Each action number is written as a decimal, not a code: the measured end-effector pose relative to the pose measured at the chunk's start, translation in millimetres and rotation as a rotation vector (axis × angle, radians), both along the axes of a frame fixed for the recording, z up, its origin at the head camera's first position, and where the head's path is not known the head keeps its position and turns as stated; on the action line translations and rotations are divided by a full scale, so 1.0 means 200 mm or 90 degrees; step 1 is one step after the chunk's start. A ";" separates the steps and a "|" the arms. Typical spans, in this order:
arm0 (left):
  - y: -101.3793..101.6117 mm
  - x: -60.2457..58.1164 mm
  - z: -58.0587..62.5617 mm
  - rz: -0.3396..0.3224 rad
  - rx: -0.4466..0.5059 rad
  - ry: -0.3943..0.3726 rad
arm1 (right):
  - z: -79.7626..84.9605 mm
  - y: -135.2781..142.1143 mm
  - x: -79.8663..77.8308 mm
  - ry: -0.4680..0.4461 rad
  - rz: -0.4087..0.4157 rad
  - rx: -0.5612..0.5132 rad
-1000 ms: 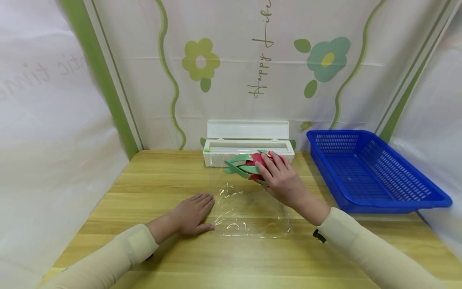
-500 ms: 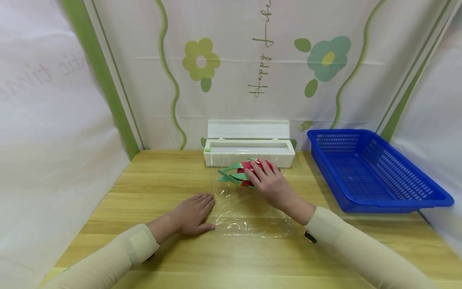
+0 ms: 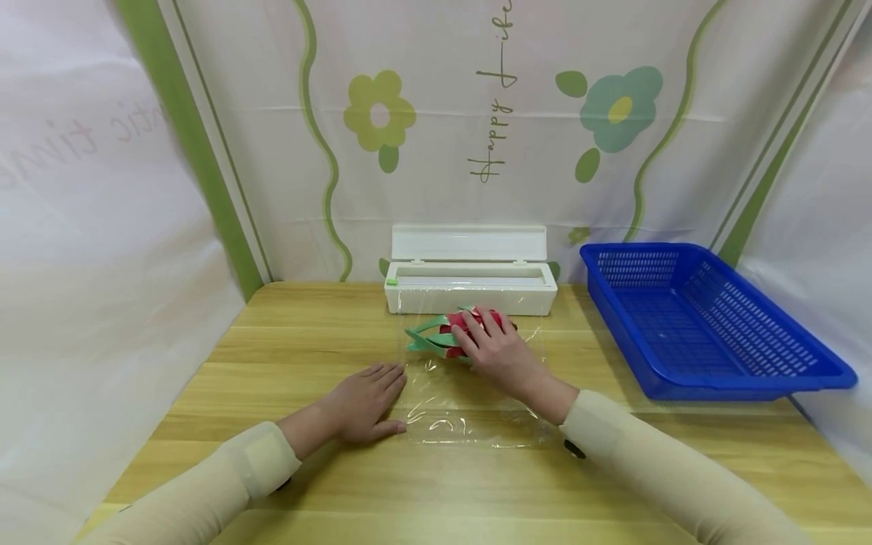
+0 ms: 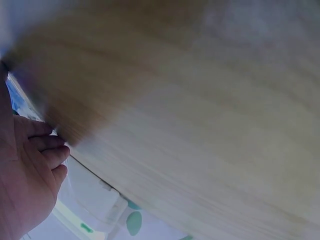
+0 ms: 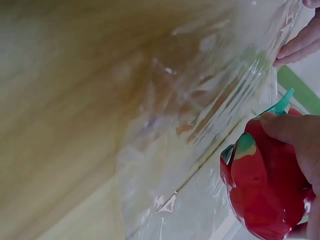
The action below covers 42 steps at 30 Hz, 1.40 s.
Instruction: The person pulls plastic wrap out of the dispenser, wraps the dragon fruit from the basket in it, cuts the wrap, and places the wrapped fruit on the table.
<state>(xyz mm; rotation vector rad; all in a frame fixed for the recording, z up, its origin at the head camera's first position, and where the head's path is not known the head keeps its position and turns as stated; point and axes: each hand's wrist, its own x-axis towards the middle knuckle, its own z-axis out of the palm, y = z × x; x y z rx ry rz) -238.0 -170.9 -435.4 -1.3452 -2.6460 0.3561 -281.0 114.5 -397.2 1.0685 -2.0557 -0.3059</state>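
My right hand (image 3: 502, 359) grips a red dragon fruit (image 5: 260, 175) with green leaf tips, curled over it from above. The leaves (image 3: 436, 341) point left in the head view. Beneath the fruit, a sheet of clear cling film (image 3: 470, 424) lies along the table, running from the front of a white cling film dispenser (image 3: 470, 297). My left hand (image 3: 364, 401) rests on the table with fingers extended, fingertips at the film's left edge. In the left wrist view the same left hand (image 4: 30, 170) shows its palm side.
Behind the film, the dispenser's lid (image 3: 468, 244) stands raised, with a small green cutter piece (image 3: 391, 282) at the left end. A blue plastic basket (image 3: 715, 325) sits at the right of the wooden table (image 3: 286, 333). A printed curtain (image 3: 436, 151) closes off the back.
The right hand has brought the dragon fruit down and left, away from the dispenser and over the film. My left hand has stayed in place.
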 end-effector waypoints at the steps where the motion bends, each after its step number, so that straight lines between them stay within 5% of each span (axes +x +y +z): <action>1: 0.00 0.00 0.00 -0.001 0.002 0.001 | 0.00 0.00 0.00 0.001 0.002 -0.001; 34: 0.01 0.00 0.04 0.006 -0.013 -0.014 | -0.05 -0.02 -0.02 0.001 -0.019 0.072; 42: 0.01 0.00 0.04 0.002 -0.007 -0.015 | -0.04 -0.03 0.00 -0.041 -0.016 0.042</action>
